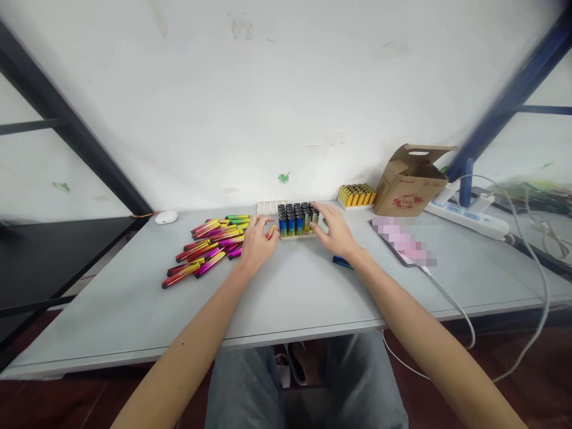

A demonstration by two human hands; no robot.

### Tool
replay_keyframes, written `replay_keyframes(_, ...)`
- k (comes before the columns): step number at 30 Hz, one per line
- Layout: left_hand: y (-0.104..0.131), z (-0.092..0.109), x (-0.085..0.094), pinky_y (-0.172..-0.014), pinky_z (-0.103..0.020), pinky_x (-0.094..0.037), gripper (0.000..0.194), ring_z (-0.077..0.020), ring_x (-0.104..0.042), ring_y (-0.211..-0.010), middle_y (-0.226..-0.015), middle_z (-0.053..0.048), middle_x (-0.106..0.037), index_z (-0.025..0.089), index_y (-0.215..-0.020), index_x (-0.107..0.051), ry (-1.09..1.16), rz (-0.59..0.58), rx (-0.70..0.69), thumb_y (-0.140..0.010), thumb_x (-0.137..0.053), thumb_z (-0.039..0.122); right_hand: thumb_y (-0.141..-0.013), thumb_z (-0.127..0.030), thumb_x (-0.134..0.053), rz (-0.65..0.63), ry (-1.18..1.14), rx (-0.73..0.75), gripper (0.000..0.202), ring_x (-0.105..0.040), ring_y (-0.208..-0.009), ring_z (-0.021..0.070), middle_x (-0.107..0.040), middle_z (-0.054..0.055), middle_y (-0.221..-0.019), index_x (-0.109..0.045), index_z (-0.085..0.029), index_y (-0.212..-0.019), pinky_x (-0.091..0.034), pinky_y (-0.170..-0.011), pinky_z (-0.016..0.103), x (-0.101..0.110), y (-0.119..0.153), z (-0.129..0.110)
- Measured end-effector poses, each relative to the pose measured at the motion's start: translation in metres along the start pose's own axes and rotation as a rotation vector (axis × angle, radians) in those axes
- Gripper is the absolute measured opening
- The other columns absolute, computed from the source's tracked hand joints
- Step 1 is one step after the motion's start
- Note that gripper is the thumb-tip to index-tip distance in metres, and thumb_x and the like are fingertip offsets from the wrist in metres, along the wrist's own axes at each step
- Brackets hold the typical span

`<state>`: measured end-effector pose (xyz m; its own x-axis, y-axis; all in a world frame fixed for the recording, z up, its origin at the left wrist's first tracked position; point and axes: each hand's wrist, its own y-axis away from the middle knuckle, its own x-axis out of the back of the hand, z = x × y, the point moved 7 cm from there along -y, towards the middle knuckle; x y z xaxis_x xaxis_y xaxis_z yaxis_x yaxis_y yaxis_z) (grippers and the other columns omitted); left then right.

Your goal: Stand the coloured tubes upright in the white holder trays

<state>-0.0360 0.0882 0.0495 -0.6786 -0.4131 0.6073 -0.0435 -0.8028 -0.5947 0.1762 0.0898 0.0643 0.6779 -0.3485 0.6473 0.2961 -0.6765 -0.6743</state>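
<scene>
In the middle of the table, a white tray (298,237) holds upright blue, green and yellowish shiny lighters (292,224) with black tops, in tight rows. My left hand (258,243) is at the tray's left end, its fingers closed on a lighter (270,232) of which only a reddish-orange end shows. My right hand (336,231) grips the right end of the tray of lighters, fingers over the tops and thumb at the front. A loose pile of red, gold and purple lighters (210,243) lies left of my left hand. Under my right wrist lies a dark blue lighter (342,261).
Behind the tray lies a white holed tray (271,207). Yellow lighters (356,195) stand by an open cardboard box (404,187). A phone (400,241) with a white cable, a power strip (469,219) and a white earbud case (167,217) are on the table.
</scene>
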Motion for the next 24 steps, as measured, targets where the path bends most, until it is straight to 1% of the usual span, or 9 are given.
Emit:
replay_keyframes(3,0.003,0.004,-0.007,-0.100,-0.043,-0.042,0.031,-0.0295,-0.053,-0.112,-0.113,-0.012,-0.059,0.019,-0.110,-0.058,-0.085,-0.062,-0.044,-0.083,-0.062,0.034,-0.091,-0.035,-0.049,0.074,-0.093,-0.161,0.043,-0.061,-0.104,0.0255,-0.068,0.010,-0.113,-0.050,-0.021,-0.131,-0.049,-0.091,0.045,0.012,0.000,0.022)
replay_keyframes(6,0.005,0.006,-0.012,-0.104,-0.045,-0.038,0.037,-0.0324,-0.049,-0.116,-0.116,-0.013,-0.059,0.018,-0.112,-0.058,-0.159,-0.083,-0.085,-0.079,-0.066,0.033,-0.089,-0.034,-0.050,0.103,-0.094,-0.250,0.033,-0.064,-0.082,0.0216,-0.071,0.006,-0.092,-0.058,-0.021,-0.118,-0.050,-0.076,0.037,0.019,0.000,0.033)
replay_keyframes(8,0.005,0.004,-0.015,-0.104,-0.045,-0.038,0.038,-0.0325,-0.049,-0.117,-0.117,-0.014,-0.058,0.018,-0.114,-0.058,-0.167,-0.096,-0.074,-0.078,-0.066,0.030,-0.087,-0.035,-0.052,0.046,-0.060,-0.275,0.024,-0.063,-0.070,0.0192,-0.070,0.003,-0.077,-0.064,-0.021,-0.102,-0.048,-0.068,0.033,0.020,-0.002,0.033)
replay_keyframes(9,0.005,0.002,-0.016,-0.105,-0.045,-0.038,0.039,-0.0327,-0.048,-0.118,-0.118,-0.014,-0.058,0.017,-0.115,-0.058,-0.168,-0.103,-0.062,-0.078,-0.066,0.029,-0.086,-0.036,-0.053,-0.018,-0.045,-0.281,0.020,-0.061,-0.064,0.0179,-0.069,0.002,-0.070,-0.065,-0.021,-0.093,-0.046,-0.064,0.032,0.019,-0.002,0.031)
replay_keyframes(11,0.006,-0.002,-0.017,-0.106,-0.045,-0.037,0.041,-0.0332,-0.047,-0.119,-0.120,-0.015,-0.057,0.017,-0.117,-0.057,-0.179,-0.119,-0.037,-0.078,-0.066,0.027,-0.084,-0.039,-0.056,-0.175,-0.039,-0.273,0.021,-0.058,-0.055,0.0159,-0.066,0.000,-0.060,-0.066,-0.022,-0.078,-0.043,-0.059,0.029,0.015,-0.002,0.025)
replay_keyframes(14,0.008,-0.006,-0.020,-0.106,-0.046,-0.036,0.042,-0.0327,-0.047,-0.120,-0.122,-0.015,-0.055,0.016,-0.120,-0.056,-0.190,-0.134,-0.024,-0.080,-0.064,0.022,-0.082,-0.040,-0.060,-0.373,-0.058,-0.220,0.020,-0.058,-0.055,0.0152,-0.066,-0.001,-0.062,-0.066,-0.023,-0.075,-0.041,-0.055,0.028,0.016,0.006,0.013)
replay_keyframes(17,0.009,-0.007,-0.021,-0.105,-0.046,-0.037,0.043,-0.0319,-0.047,-0.119,-0.122,-0.014,-0.055,0.018,-0.124,-0.054,-0.189,-0.137,-0.031,-0.082,-0.061,0.020,-0.077,-0.040,-0.067,-0.531,0.027,-0.186,0.015,-0.060,-0.059,0.0170,-0.069,0.000,-0.071,-0.067,-0.025,-0.079,-0.039,-0.053,0.028,0.021,0.025,0.010)
replay_keyframes(21,0.010,-0.005,-0.022,-0.103,-0.046,-0.038,0.043,-0.0326,-0.048,-0.117,-0.122,-0.015,-0.056,0.018,-0.125,-0.054,-0.232,-0.137,-0.053,-0.082,-0.060,0.019,-0.070,-0.035,-0.074,-0.628,0.207,-0.305,0.020,-0.063,-0.068,0.0215,-0.071,0.004,-0.081,-0.068,-0.025,-0.086,-0.039,-0.054,0.030,0.030,0.051,0.022)
replay_keyframes(24,0.011,-0.004,-0.023,-0.103,-0.047,-0.038,0.042,-0.0334,-0.048,-0.118,-0.124,-0.015,-0.056,0.017,-0.125,-0.054,-0.277,-0.137,-0.044,-0.084,-0.059,0.021,-0.073,-0.030,-0.070,-0.746,0.264,-0.342,0.014,-0.062,-0.071,0.0213,-0.068,0.006,-0.083,-0.066,-0.023,-0.085,-0.039,-0.057,0.030,0.027,0.059,0.018)
